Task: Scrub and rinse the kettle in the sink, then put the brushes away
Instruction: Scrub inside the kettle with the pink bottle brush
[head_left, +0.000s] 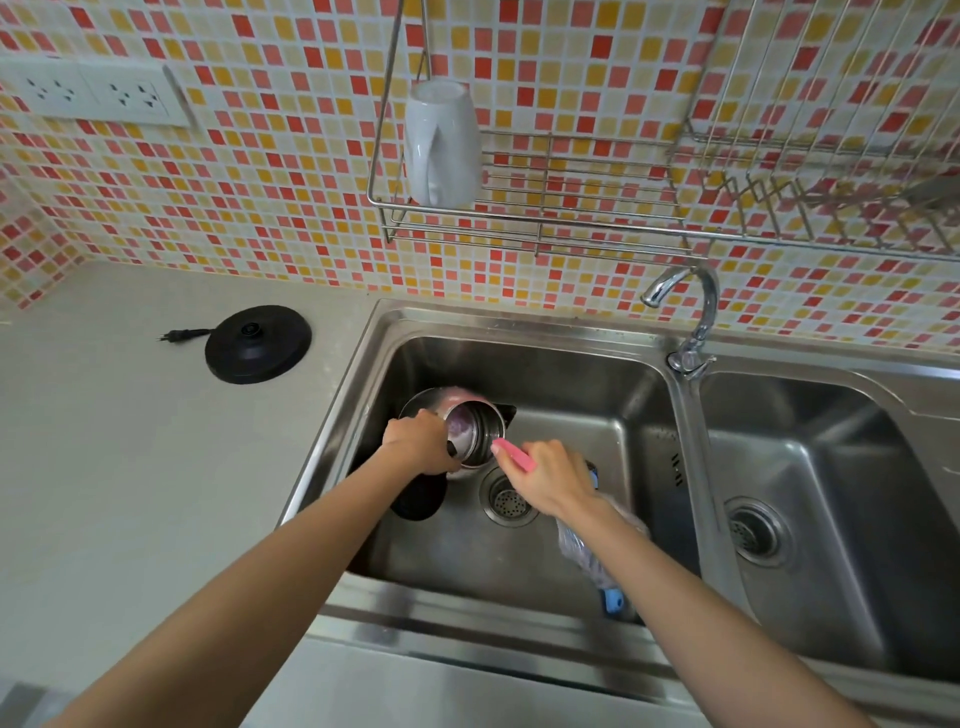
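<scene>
The steel kettle (480, 431) lies tilted in the left sink basin (571, 395), its open mouth facing me and its lid hanging open behind. My left hand (415, 441) grips the kettle's black handle at its near left side. A pink-handled brush (511, 454) is gripped by my right hand (550, 475), with its head just at the kettle's rim. A second brush with a blue handle (613, 600) and pale bristles lies in the basin under my right forearm.
The kettle's black power base (258, 344) with its plug sits on the counter left of the sink. A chrome faucet (691, 317) stands between the two basins. A white mug (441, 143) hangs upside down on a wire rack above.
</scene>
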